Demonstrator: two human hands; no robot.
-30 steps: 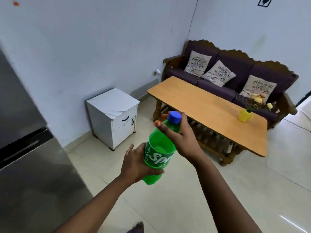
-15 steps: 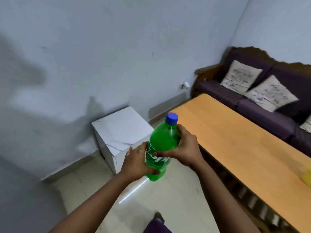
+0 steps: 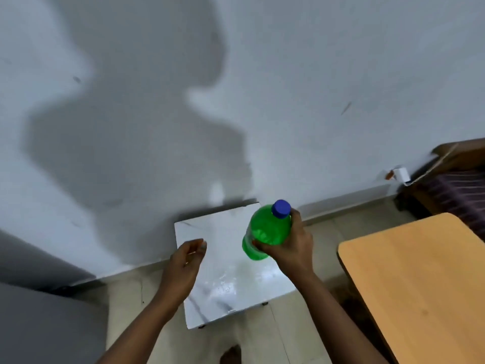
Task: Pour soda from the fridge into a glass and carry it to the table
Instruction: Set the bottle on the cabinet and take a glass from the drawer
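Note:
A green soda bottle [image 3: 266, 228] with a blue cap [image 3: 281, 208] tilts over the white marble-topped cabinet [image 3: 225, 279]. My right hand [image 3: 291, 248] grips the bottle around its body from the right. To the bottle's left, my left hand [image 3: 185, 269] hovers apart from it with relaxed fingers, holding nothing. The wooden table [image 3: 420, 279] shows its near corner at the right. No glass is in view.
The grey fridge [image 3: 39, 311] fills the lower left. A dark sofa [image 3: 451, 177] stands against the wall at the far right. A pale wall rises behind the cabinet, with tiled floor [image 3: 131, 298] around it.
My left hand has let go of the bottle and moved left. My right hand alone now holds it, and I have come closer over the white cabinet.

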